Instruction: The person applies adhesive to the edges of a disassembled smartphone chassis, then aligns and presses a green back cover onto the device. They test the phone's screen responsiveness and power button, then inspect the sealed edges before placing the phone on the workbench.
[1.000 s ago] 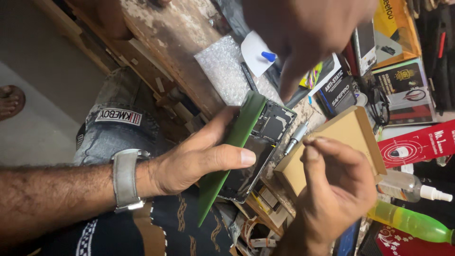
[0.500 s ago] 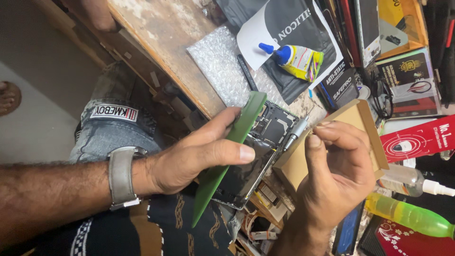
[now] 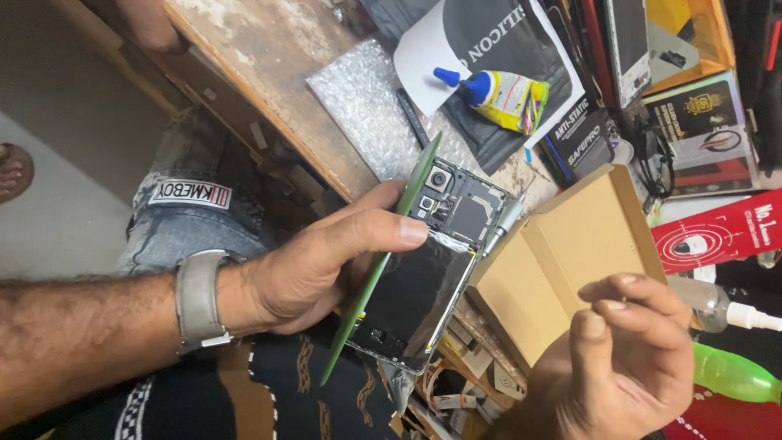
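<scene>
left hand (image 3: pixel 326 261): wrapped around an opened phone (image 3: pixel 428 265), thumb pressed across its inner face, fingers hidden behind it
opened phone: tilted, camera end pointing away from the wrist, dark battery area under the thumb tip
green back cover (image 3: pixel 383 261): still joined along the phone's long edge, swung out toward the palm side, lying between palm and phone body
right hand (image 3: pixel 627 358): holds nothing that shows; fingers curled loosely, tips of thumb and forefinger close together, apart from the phone
cardboard box (image 3: pixel 562 261): open, just beyond the right hand's fingertips, between that hand and the phone
metal tool (image 3: pixel 505 224): lying against the phone's far edge, beside the box
glue bottle (image 3: pixel 497 90): blue cap, yellow label, well beyond the left thumb on the bench
bubble wrap (image 3: pixel 366 114): on the wooden bench, beyond the left fingers
wristwatch (image 3: pixel 199 301): grey strap on the left wrist
</scene>
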